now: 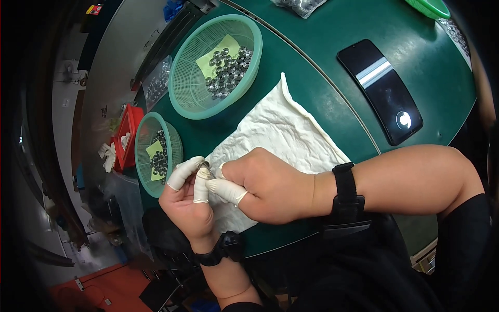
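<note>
Metal, small and grey, is all that shows of the part (205, 165) pinched between the two hands: it sits at the meeting point of the fingertips, over the near-left edge of the white cloth (280, 135), and most of it is hidden by the fingers. The left hand (188, 200) is curled closed on it, with white rubber finger cots on the thumb and forefinger, which press the part from the left. The right hand (270, 187) is closed into a loose fist, its cot-covered thumb and forefinger tips meeting the part from the right; whether the right fingers actually clamp it or only touch it cannot be told. Both wrists wear black bands.

The cloth lies crumpled flat on the dark green table (322, 62), under and beyond the hands. Just left of the left hand, a small green mesh basket (143, 156) hangs at the table's edge, holding a yellow slip of paper and a cluster of small shiny metal pieces. Farther off, beyond the cloth, a larger green mesh basket (189, 83) holds another yellow slip and a bigger heap of the same metal pieces. To the right, well apart from the hands, a black phone (379, 88) lies face up on the table. A red container (127, 132) sits below the table edge, left of the small basket.
</note>
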### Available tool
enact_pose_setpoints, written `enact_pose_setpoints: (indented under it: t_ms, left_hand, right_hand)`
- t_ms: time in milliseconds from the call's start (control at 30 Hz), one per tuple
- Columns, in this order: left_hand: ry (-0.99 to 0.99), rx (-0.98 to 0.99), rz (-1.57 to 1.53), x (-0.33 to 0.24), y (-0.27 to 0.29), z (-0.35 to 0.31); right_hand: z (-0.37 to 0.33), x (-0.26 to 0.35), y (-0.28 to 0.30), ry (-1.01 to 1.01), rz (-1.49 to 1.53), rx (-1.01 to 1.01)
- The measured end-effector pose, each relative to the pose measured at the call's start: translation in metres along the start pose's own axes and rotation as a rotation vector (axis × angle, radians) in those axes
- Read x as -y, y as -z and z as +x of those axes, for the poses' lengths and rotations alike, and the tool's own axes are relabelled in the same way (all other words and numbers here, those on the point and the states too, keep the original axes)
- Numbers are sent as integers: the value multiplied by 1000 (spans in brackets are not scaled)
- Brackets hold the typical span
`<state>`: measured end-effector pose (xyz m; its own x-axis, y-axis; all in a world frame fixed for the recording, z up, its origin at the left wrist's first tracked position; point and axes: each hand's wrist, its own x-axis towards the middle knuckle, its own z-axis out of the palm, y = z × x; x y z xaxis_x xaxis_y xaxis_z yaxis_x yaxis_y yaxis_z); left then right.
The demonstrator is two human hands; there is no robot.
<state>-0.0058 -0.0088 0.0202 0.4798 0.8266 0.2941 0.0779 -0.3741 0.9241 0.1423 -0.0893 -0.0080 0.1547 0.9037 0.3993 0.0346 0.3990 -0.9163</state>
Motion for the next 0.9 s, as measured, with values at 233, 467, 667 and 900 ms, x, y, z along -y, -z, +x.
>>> enact_pose_setpoints:
  t_ms: [233,467,667,900]
  left_hand:
    - [27,-24,56,6,1,5]
    - [-4,-158,351,-34,-6,43]
    - [-51,-40,156,-45,-22,96]
    - [108,-47,493,-27,58,99]
  right_hand:
    - [-2,7,3,-41,-93,59]
    - [0,4,-2,-55,-63,1]
    - [0,3,-2,-63,-53,-7]
    - [2,-5,-5,41,-106,-59]
